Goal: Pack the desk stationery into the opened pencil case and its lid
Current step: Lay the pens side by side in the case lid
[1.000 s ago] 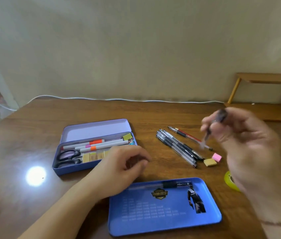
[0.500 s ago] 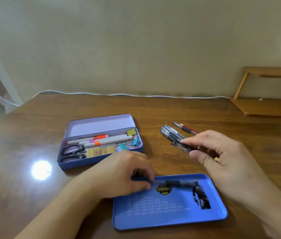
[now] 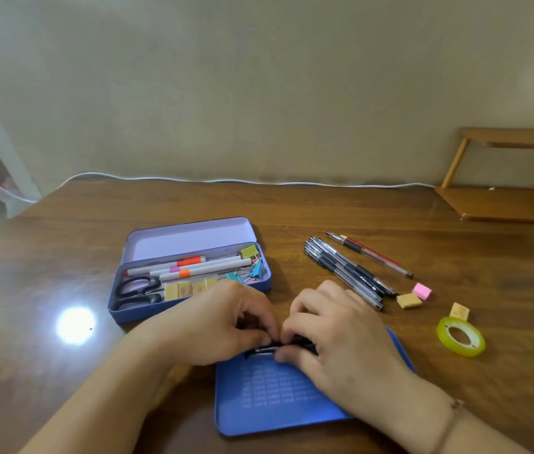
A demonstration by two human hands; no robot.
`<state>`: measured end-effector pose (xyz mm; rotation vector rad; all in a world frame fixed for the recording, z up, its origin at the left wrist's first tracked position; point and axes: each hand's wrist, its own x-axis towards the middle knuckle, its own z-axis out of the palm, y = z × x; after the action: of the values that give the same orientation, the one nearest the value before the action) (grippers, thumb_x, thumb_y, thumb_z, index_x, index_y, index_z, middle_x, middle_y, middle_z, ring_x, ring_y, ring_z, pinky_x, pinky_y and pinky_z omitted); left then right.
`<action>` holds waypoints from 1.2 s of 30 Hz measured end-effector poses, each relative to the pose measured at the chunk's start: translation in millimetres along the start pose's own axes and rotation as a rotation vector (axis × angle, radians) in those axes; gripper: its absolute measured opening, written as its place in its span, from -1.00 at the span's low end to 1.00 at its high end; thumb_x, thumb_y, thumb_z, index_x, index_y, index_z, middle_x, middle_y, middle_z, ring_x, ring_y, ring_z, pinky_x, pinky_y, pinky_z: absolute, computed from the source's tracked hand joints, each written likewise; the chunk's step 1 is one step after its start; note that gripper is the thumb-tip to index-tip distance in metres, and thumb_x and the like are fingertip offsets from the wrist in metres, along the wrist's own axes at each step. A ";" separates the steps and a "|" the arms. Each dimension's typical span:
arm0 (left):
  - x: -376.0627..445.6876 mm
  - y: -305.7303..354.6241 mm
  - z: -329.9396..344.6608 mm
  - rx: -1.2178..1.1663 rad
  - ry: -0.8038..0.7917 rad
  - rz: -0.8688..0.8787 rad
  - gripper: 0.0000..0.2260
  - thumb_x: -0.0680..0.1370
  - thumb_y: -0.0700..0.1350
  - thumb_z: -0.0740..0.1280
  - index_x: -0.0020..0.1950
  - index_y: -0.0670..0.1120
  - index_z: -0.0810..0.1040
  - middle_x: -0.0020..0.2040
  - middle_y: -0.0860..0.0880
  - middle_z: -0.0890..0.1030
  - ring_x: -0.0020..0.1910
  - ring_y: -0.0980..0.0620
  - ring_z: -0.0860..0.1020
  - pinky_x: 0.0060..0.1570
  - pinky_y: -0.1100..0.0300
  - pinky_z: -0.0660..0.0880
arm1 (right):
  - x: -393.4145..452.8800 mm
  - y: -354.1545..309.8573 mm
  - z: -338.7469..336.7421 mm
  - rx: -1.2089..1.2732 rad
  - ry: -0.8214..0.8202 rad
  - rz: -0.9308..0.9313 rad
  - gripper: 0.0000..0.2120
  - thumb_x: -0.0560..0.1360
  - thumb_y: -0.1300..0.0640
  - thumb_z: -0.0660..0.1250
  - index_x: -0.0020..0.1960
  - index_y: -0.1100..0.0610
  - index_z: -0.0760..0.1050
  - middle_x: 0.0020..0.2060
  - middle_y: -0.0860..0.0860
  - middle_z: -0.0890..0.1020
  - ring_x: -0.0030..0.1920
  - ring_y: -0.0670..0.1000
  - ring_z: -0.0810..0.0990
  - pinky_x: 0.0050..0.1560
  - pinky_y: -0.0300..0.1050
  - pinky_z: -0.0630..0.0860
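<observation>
The purple pencil case (image 3: 259, 285) lies open at centre left, holding scissors (image 3: 136, 291), several markers (image 3: 190, 268), erasers and binder clips. The blue lid (image 3: 272, 401) lies near me. My left hand (image 3: 223, 326) and my right hand (image 3: 340, 342) meet over the lid's far edge, both pinching black pens (image 3: 275, 349) lying there; the fingers hide most of them. A bundle of black pens (image 3: 347, 270) and a red pen (image 3: 370, 253) lie on the desk to the right.
A pink eraser (image 3: 421, 290), two tan erasers (image 3: 408, 301) (image 3: 459, 311) and a yellow-green tape roll (image 3: 460, 336) lie at the right. A wooden shelf (image 3: 504, 201) stands at the back right. A white cable (image 3: 226, 181) runs along the wall.
My right hand came down from mid-air with a black pen to the lid's far edge. My left hand slid right to meet it there.
</observation>
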<state>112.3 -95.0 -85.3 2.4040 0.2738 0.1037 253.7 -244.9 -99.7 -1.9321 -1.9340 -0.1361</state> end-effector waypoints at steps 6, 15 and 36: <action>-1.6 0.6 -0.2 0.014 -0.013 0.039 -0.89 0.44 -0.10 0.45 -0.06 0.07 0.67 -0.10 0.08 0.64 -0.17 0.01 0.58 -0.19 0.04 0.53 | 3.4 -2.0 7.6 -0.136 0.067 0.058 -0.60 0.33 -0.40 0.18 -0.32 -0.07 0.41 -0.36 -0.15 0.45 -0.27 -0.06 0.37 -0.30 -0.11 0.36; -4.9 -3.9 -0.9 0.074 0.030 0.014 -0.93 0.43 -0.04 0.47 -0.12 0.12 0.67 -0.08 0.18 0.64 -0.14 0.09 0.62 -0.16 0.10 0.58 | -10.9 73.6 -49.9 -0.073 0.031 0.588 -0.77 0.34 -0.26 0.45 -0.28 -0.12 0.58 -0.31 -0.19 0.56 -0.23 -0.18 0.50 -0.29 -0.16 0.49; -8.6 4.9 -2.2 0.204 0.063 0.020 -0.85 0.44 0.08 0.44 -0.03 0.12 0.59 -0.15 0.16 0.58 -0.16 0.11 0.54 -0.21 0.25 0.50 | -15.0 90.9 -65.1 0.420 0.172 0.684 -0.85 0.38 0.21 0.52 -0.13 -0.01 0.66 -0.38 -0.02 0.67 -0.37 -0.09 0.62 -0.27 -0.24 0.49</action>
<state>104.5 -99.1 -80.4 2.6095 0.3024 0.1676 355.6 -277.9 -64.5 -2.0728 -1.0072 0.2667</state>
